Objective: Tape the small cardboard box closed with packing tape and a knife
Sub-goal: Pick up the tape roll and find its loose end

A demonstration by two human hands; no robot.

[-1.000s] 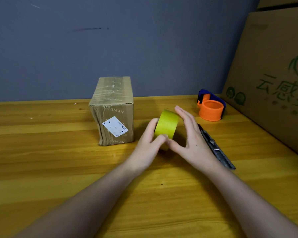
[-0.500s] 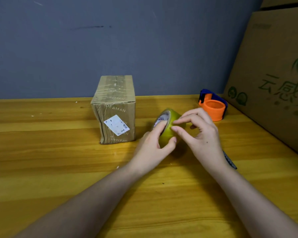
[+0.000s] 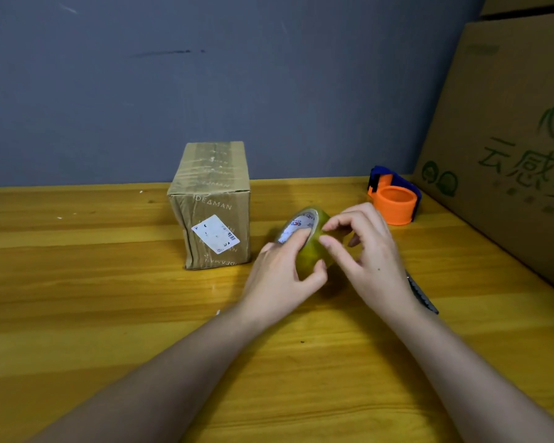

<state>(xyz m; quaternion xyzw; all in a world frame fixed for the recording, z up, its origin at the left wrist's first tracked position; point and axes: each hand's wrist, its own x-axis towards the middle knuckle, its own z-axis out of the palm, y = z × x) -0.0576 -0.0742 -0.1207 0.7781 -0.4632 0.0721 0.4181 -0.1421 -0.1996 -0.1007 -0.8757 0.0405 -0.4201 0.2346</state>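
Left hand (image 3: 282, 276) fingers closed around yellow tape roll (image 3: 311, 251) above desk (image 3: 109, 314); right hand (image 3: 370, 254) fingers pinched at its rim. Small cardboard box (image 3: 213, 206) stands upright just left

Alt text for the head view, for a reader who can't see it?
Left hand grips a yellow tape roll while the right hand picks at its surface. A small box stands left on the table.
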